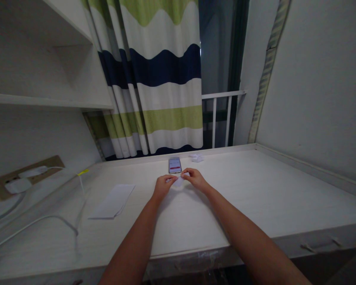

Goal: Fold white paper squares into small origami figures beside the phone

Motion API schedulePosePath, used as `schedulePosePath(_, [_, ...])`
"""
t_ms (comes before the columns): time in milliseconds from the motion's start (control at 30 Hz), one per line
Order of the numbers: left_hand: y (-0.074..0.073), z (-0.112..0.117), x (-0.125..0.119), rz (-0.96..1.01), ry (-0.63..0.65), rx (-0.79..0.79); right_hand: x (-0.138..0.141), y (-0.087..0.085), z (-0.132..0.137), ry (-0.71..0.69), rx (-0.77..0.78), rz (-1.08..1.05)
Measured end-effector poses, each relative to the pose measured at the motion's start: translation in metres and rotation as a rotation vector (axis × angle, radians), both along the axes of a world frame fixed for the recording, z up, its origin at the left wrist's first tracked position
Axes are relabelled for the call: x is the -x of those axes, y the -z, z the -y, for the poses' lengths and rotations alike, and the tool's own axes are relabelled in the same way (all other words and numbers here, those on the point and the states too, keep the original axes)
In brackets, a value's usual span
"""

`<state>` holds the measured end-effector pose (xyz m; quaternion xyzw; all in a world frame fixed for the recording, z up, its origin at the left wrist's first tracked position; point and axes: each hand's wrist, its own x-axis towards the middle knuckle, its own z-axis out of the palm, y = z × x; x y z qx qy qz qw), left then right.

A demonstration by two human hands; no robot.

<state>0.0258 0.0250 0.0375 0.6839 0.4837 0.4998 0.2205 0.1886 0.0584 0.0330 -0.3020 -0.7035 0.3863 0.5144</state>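
Head view: our left hand (163, 187) and right hand (196, 179), fingers (173, 178) together, pinch light, soft paper (179, 181) by its edges near a smartphone (175, 165).

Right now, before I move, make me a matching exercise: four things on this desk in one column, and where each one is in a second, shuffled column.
Things:
1. Smartphone
2. Crumpled white tissue
3. White paper sheet
4. Small white paper piece

Places:
A. Pinched between left hand and right hand
B. Flat on the desk, left of the hands
C. Near the far edge, right of the phone
D. Just beyond the hands, screen up

Pairs: 1-D, 2-C, 3-B, 4-A
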Motion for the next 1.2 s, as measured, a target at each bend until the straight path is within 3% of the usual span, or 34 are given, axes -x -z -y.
schedulePosePath(200, [-0.001, 0.000, -0.001, 0.072, 0.030, 0.057, 0.000, -0.001, 0.000, -0.049, 0.179, -0.075])
schedulePosePath(500, [0.004, -0.004, 0.000, 0.337, 0.171, 0.347, 0.000, -0.003, 0.002, -0.049, 0.167, -0.094])
schedulePosePath(867, [0.007, -0.004, 0.001, 0.459, 0.244, 0.413, -0.002, -0.009, 0.006, -0.041, 0.249, -0.161])
schedulePosePath(1200, [0.008, -0.004, 0.000, 0.518, 0.304, 0.418, -0.002, -0.012, 0.011, -0.104, 0.440, -0.276])
